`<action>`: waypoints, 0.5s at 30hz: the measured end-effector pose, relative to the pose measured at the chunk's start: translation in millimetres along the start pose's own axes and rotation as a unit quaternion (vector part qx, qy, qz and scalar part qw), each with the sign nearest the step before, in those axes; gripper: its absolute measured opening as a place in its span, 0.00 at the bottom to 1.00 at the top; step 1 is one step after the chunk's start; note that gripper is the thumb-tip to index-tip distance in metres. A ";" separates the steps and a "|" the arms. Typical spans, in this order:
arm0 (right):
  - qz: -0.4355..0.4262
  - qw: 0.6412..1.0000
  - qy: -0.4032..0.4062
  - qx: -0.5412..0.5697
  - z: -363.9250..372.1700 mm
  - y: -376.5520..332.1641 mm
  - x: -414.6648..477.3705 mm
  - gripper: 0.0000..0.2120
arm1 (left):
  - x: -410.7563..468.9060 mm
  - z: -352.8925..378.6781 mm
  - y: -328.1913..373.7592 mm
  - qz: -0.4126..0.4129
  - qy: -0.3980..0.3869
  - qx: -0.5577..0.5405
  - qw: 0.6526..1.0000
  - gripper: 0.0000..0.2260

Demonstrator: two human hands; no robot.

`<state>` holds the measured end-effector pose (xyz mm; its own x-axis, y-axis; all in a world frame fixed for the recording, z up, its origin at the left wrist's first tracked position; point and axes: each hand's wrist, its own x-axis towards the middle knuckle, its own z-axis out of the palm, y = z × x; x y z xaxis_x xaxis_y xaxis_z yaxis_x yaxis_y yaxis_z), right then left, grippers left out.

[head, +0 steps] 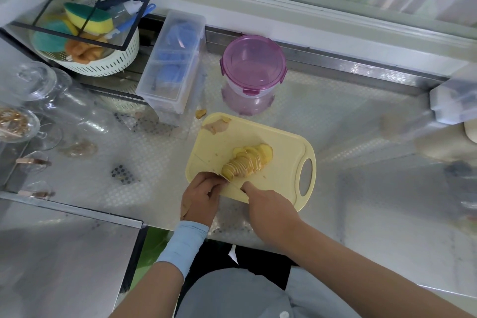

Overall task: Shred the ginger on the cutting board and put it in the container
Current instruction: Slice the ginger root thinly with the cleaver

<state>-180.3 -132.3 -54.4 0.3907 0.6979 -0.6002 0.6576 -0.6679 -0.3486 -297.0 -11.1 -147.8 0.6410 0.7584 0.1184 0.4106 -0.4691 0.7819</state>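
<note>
At the near edge of the yellow cutting board, the right grip is clenched round the handle of a knife, with the forefinger stretched forward along the back of the blade. The handle itself is hidden under the palm, and only a thin strip of blade shows, running slantwise across the board's near left corner. Just left of it, the left grip has its fingers curled, the tips pressed against the near end of the ginger, holding it against the blade. A pale blue sleeve covers that wrist. The ginger lies in the middle of the board, pointing away to the right, cut into thin rounds that lean on one another in an overlapping row. A small heap of peelings sits at the board's far left corner, and one loose scrap lies on the counter just beyond it. The container, clear with a purple clip-on lid in place, stands upright on the counter just past the board's far edge. To its left stands a long clear box with blue things inside, then a white slotted basket holding sponges, and glass jars near the left edge.
</note>
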 end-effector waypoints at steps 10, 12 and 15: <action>0.011 1.000 -0.002 0.008 7.8 0.3 12.8 0.22 | -1.4 2.1 -1.4 -0.015 -0.004 -0.018 1.000 0.11; 0.007 1.000 0.001 0.018 10.0 -2.3 20.8 0.22 | -2.0 2.1 -1.2 -0.029 -0.009 -0.028 0.999 0.09; 0.004 1.000 0.002 0.017 12.7 -6.0 33.3 0.15 | -0.8 2.0 -2.2 -0.036 -0.013 -0.038 0.999 0.05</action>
<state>-179.4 -108.3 -81.4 0.3988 0.6928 -0.6008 0.6321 -0.6823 -0.3673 -297.1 -11.7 -150.9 0.6291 0.7761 0.0447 0.4068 -0.3776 0.8319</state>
